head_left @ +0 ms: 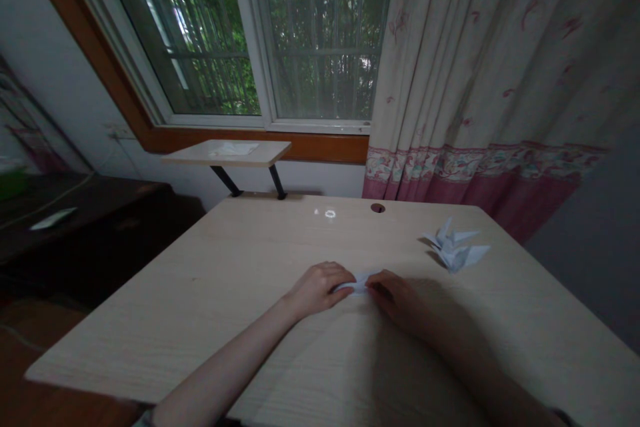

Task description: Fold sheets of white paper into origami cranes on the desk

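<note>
A small piece of folded white paper [361, 285] lies low over the middle of the desk, between my two hands. My left hand [324, 287] is closed on its left side, thumb below and fingers above. At its right end my right hand [395, 297] pinches the paper between thumb and fingertips. Much of the paper is covered by my fingers, so its exact folded shape cannot be made out. Beyond my right hand, folded white paper cranes [454, 255] stand close together on the desk, wings spread.
The pale wooden desk [240, 267] has a round cable hole [378, 208] near its back edge. A raised shelf [227, 153] on black legs stands at the back left with white paper [235, 148] on it. A curtain [475, 173] hangs behind the right side. A dark cabinet [100, 213] stands left.
</note>
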Motion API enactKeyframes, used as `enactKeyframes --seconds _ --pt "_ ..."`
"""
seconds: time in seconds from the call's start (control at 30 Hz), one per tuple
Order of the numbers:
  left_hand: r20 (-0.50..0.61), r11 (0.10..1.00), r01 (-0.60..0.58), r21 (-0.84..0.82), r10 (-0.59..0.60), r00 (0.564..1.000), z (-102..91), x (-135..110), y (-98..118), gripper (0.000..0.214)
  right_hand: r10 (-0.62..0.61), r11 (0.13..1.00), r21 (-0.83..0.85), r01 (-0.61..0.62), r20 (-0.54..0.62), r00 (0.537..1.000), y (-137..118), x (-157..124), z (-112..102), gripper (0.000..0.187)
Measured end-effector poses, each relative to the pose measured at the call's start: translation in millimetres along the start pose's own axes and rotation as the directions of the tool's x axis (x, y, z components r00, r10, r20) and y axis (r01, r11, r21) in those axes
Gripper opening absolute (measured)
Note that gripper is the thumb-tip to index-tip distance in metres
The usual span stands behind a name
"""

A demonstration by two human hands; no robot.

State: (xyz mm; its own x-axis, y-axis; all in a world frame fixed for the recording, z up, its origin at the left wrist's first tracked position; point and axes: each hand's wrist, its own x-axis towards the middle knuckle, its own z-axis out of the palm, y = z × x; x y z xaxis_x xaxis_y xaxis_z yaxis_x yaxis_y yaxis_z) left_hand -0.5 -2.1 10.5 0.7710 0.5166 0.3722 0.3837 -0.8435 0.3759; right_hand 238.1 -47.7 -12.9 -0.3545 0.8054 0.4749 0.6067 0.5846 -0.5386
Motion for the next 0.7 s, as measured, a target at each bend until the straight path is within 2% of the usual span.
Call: enactKeyframes --seconds 0.1,0.27,0.4,0.57,0.7 --pt "-0.009 1.000 -0.004 -0.013 0.004 1.000 0.6 0 0 0.023 0.007 1.000 0.020 -0.007 0.004 1.000 0 1 1 0.015" --pt "-0.019 0.998 -0.002 -0.060 0.001 1.000 0.9 0 0 0.020 -0.036 0.999 0.019 0.037 -0.061 0.997 7 1 7 0.016" --pt "-0.011 0.997 0.016 -0.075 -0.017 1.000 2.9 0 0 0.019 -0.011 1.000 0.000 0.011 -0.087 0.996 13 0 10 0.018" --pt "-0.013 0.998 0.049 -0.051 -0.050 0.999 7.3 -1 0 0.020 0.003 0.998 -0.064 -0.006 -0.055 0.998 13 3 11 0.015" --pt "-0.017 0.999 0.025 -0.032 -0.026 1.000 8.5 0 1 0.020 -0.011 0.994 -0.110 0.005 -0.054 0.998 10 4 11 0.014"
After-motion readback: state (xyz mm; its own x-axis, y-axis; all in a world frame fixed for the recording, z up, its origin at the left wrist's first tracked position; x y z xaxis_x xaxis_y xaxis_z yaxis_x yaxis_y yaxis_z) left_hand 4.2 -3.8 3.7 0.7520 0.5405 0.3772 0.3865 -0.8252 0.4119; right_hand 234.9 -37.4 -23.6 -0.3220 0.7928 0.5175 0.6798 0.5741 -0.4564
